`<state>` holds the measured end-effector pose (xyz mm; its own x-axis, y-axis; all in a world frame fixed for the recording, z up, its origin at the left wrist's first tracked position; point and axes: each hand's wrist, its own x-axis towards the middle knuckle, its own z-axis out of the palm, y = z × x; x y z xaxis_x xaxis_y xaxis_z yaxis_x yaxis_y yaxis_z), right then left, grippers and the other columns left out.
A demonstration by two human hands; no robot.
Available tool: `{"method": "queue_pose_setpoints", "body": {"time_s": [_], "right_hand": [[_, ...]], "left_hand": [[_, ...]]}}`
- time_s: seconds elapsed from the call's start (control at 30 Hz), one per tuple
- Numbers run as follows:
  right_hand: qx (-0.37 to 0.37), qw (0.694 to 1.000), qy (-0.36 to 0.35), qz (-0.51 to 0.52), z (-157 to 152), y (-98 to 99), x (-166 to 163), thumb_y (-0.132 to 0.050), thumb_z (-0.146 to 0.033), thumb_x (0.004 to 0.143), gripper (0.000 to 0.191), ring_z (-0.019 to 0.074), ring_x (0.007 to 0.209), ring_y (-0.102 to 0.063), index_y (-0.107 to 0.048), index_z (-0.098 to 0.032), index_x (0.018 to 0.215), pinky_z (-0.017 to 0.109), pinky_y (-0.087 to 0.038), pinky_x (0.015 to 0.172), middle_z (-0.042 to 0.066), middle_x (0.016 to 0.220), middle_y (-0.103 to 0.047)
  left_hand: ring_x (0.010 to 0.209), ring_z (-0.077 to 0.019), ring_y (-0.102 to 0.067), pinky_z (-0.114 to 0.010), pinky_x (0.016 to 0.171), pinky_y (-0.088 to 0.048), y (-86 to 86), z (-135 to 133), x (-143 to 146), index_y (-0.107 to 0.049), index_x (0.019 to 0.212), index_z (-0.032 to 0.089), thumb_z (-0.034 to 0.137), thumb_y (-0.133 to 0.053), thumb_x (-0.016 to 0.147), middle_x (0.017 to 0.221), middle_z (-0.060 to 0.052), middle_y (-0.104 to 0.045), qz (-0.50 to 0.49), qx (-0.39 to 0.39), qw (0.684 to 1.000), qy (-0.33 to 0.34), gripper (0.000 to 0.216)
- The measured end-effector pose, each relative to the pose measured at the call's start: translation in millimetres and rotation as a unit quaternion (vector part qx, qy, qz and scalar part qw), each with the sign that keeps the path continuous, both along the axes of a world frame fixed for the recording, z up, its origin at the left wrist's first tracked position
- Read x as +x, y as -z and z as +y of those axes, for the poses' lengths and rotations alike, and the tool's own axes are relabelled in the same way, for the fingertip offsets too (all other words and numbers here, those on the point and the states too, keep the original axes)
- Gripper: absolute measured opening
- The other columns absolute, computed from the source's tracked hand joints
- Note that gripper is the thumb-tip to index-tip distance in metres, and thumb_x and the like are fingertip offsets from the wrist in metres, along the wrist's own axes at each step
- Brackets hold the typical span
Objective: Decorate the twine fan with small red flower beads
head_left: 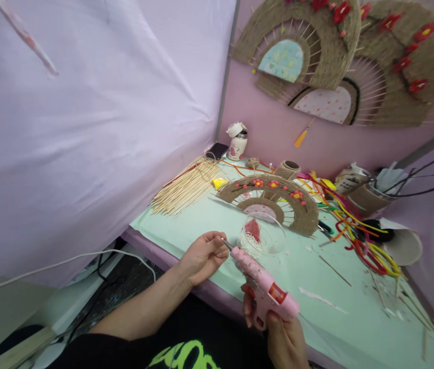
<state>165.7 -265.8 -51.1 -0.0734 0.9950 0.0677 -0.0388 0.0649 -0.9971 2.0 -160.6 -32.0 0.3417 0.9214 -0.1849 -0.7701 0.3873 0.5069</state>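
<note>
My right hand is wrapped around the handle of a pink hot glue gun, its metal nozzle aimed up and left. At the nozzle's tip, my left hand has thumb and forefinger pinched together; a tiny pale speck shows there, too small to name. Just beyond the nozzle stands a clear round plastic tub with small white beads and a red piece inside. Behind the tub lies a twine-wrapped fan decorated with red flowers.
Bamboo skewers lie at the table's back left, near a phone and a white bottle. Colourful pipe cleaners clutter the right side, with a white cup on its side. Larger twine fans hang on the back wall.
</note>
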Motion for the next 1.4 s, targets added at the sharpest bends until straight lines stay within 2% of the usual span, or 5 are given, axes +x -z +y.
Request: {"method": "queue_pose_setpoints", "body": {"time_s": [0.17, 0.7, 1.4], "right_hand": [[0.005, 1.0, 0.001, 0.013, 1.1, 2.8, 0.9, -0.043, -0.062, 0.089, 0.053, 0.0135, 0.055, -0.048, -0.065, -0.018, 0.109, 0.026, -0.038, 0.048, 0.005, 0.074, -0.062], [-0.021, 0.999, 0.034, 0.014, -0.5, 4.3, 0.1, -0.046, -0.063, 0.087, 0.053, 0.0151, 0.055, -0.05, -0.067, -0.017, 0.102, 0.027, -0.038, 0.049, 0.005, 0.072, -0.061], [-0.023, 0.999, 0.035, 0.012, 0.1, 4.1, -0.9, -0.046, -0.063, 0.086, 0.052, 0.0153, 0.053, -0.049, -0.068, -0.017, 0.098, 0.028, -0.039, 0.049, 0.005, 0.069, -0.061]], "left_hand": [[0.054, -0.0049, -0.02, -0.018, 0.051, -0.022, 1.1, -0.7, -0.4, -0.068, 0.063, 0.012, 0.033, -0.09, 0.051, 0.054, 0.007, -0.028, 0.001, 0.003, 1.0, 0.0, 0.033], [0.054, -0.0049, -0.022, -0.019, 0.051, -0.021, 0.8, -1.2, -0.9, -0.065, 0.063, 0.01, 0.033, -0.09, 0.052, 0.054, 0.007, -0.029, 0.005, 0.002, 1.0, 0.0, 0.036], [0.053, -0.0044, -0.022, -0.019, 0.05, -0.021, 3.6, -1.0, -1.4, -0.062, 0.061, 0.01, 0.032, -0.09, 0.053, 0.054, 0.007, -0.029, 0.005, 0.002, 1.0, 0.007, 0.036]]}}
